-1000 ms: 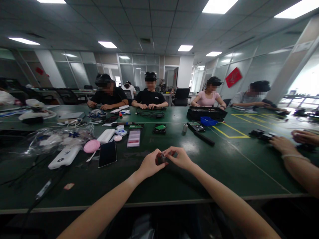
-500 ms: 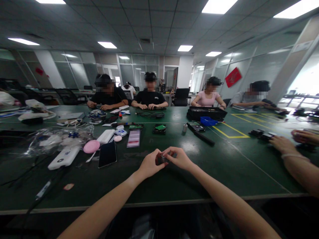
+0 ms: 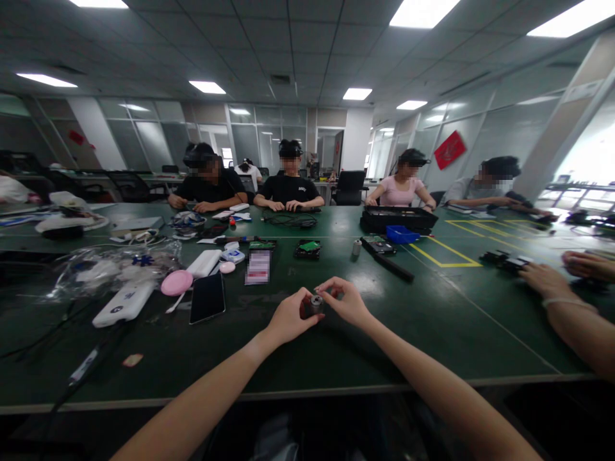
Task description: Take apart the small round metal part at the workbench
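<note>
Upright on the green table, a small grey metal cylinder with a recessed top stands between the thumb and fingers of my left hand, which is closed round it. Just above and to the right of its top, my right hand has its thumb and index finger pinched together. Whatever lies between those fingertips is too small to make out. A similar metal cylinder stands farther back, beside an open hard drive.
A circuit-board unit, blue tray, black bar and black case lie beyond my hands. To the left are a phone, pink disc and white power bank. A co-worker's hands work at right.
My right hand's fingertips have lifted slightly up off the cylinder, so its top now shows. The left hand stays where it was, round the cylinder.
</note>
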The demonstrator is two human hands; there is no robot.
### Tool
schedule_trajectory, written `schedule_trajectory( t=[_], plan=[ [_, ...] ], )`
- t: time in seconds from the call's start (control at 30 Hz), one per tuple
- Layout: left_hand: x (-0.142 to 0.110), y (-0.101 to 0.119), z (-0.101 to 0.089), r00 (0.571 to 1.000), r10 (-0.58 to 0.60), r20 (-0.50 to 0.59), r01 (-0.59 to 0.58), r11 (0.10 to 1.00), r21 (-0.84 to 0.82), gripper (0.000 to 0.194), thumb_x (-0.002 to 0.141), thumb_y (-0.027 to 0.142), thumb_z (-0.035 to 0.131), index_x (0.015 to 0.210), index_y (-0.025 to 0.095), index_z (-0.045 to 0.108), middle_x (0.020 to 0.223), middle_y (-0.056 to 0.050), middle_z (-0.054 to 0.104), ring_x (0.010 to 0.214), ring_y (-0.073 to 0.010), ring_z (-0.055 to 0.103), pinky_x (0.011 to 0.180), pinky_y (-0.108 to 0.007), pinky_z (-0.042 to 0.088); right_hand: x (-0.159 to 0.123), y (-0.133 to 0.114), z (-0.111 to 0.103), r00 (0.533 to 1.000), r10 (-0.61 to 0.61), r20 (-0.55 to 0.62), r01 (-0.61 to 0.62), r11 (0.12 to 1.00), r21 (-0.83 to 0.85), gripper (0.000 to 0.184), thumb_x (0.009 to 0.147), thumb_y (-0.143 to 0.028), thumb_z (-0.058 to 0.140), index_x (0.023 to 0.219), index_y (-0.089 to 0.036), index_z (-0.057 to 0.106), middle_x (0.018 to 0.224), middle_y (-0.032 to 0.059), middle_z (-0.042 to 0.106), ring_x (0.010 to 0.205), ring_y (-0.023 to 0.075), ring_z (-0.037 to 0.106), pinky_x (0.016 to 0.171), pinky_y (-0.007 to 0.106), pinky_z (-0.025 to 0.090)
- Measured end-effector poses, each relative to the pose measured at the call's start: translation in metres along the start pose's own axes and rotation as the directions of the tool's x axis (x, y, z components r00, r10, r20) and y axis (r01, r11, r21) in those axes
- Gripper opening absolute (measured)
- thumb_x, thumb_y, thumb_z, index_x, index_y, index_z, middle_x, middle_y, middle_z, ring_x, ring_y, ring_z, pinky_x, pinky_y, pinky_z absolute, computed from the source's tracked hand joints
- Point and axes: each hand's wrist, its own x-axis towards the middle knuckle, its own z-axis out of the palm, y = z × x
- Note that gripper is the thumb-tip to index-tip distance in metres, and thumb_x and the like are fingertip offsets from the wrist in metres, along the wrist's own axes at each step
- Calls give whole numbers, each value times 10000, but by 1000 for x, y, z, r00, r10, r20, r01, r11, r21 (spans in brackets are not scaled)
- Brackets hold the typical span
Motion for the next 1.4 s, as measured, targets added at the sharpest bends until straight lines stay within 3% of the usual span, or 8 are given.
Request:
schedule_trajectory(
  t=[0.1,0.17,0.37,0.7,0.97,1.13,1.27,1.4],
  plan=[
    [0,0,0,1000,5,3,-5,1000,-16,306,726,388,697,912,210,531,820,9,618,622,-139,554,564,-240,418,4,9,-5,993,52,-105,-61,995,-80,131,815,-264,584,866,-171,662,864,48,701,564,115,548,522,230,427],
    [0,0,0,1000,3,2,-3,1000,-15,306,725,388,697,910,209,530,828,7,620,626,-139,556,568,-239,419,5,17,-8,989,104,-108,-119,983,-141,118,794,-245,591,844,-168,665,835,41,700,558,114,547,515,224,421],
    [0,0,1,1000,-13,8,14,1000,-6,310,726,395,692,918,207,536,827,3,626,644,-149,569,577,-240,424,4,39,-11,958,254,135,-201,927,-317,102,722,-160,622,772,-193,705,761,7,709,627,123,597,569,214,435],
    [0,-1,1,1000,0,5,0,1000,-9,308,729,384,699,920,206,535,842,0,631,652,-148,572,577,-240,426,2,37,-14,939,295,179,-224,914,-338,118,708,-171,669,801,-227,715,778,-9,718,641,129,625,563,213,457],
    [0,0,1,1000,0,4,0,1000,-3,306,727,381,701,916,205,536,847,-5,631,671,-154,574,589,-242,429,2,36,-12,960,251,124,-194,916,-352,122,713,-142,647,766,-228,716,741,-6,708,621,132,610,552,217,444],
    [0,-1,2,1000,1,2,-1,1000,-22,302,728,378,700,915,204,539,835,-2,627,644,-145,568,575,-238,427,4,27,-13,989,121,83,-91,949,-302,125,739,-129,605,771,-208,696,732,-7,698,576,120,575,543,223,428],
    [0,-1,2,1000,2,-1,-2,1000,-31,309,723,377,707,920,205,541,836,0,629,654,-146,574,582,-238,431,2,16,-10,997,-19,69,34,973,-229,117,753,-123,594,742,-202,679,780,9,698,662,137,603,600,242,455],
    [0,0,1,1000,0,2,0,1000,-21,303,723,370,706,913,206,536,826,5,628,642,-141,565,577,-235,424,1,6,-5,997,-76,10,77,988,-131,105,784,-144,583,770,-201,670,846,28,706,717,149,625,627,258,473]
  ],
)
